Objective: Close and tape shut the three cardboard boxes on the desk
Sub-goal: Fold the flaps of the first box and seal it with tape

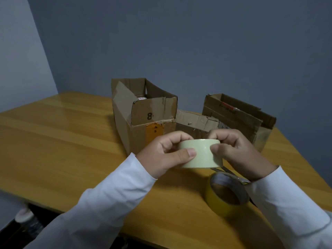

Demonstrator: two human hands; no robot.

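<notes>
Toward the tabletop's (53, 132) far edge, the tall box (143, 112) marked 8, the low middle box (195, 123) and the right box (239, 119) all stand open, untaped. Near the front edge, the left hand (167, 155) and right hand (237, 155) pinch a pale tape roll (201, 153) between them, apparently seeking its end. A yellow roll (226, 194) lies beside. Nothing looks sealed yet.

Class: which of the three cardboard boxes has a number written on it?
The tallest box, leftmost, shows an 8 on its front flap; the other two show none.
</notes>
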